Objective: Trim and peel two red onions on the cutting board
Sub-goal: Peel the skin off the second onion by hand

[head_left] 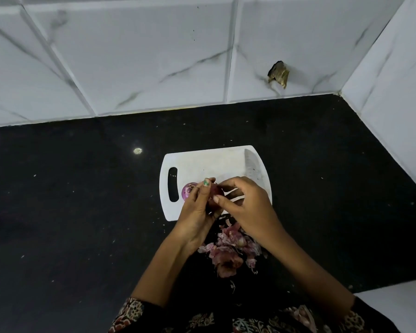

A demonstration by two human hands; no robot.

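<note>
Left hand [197, 207]: grips red onion [217, 193] above white cutting board [202, 162].
Right hand [247, 207]: pinches the onion's skin.
Second onion [189, 188]: on board, beside handle slot.
Knife [253, 168]: on board's right edge.
Peels [228, 251]: heaped on black counter [82, 212].

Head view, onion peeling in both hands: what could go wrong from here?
1. The knife lies on the cutting board close behind the right hand; pulling skin away could brush the blade.
2. The other onion sits loose beside the left hand and could get knocked and roll.
3. The held onion is above the board, so it could slip into the peel pile.
</note>
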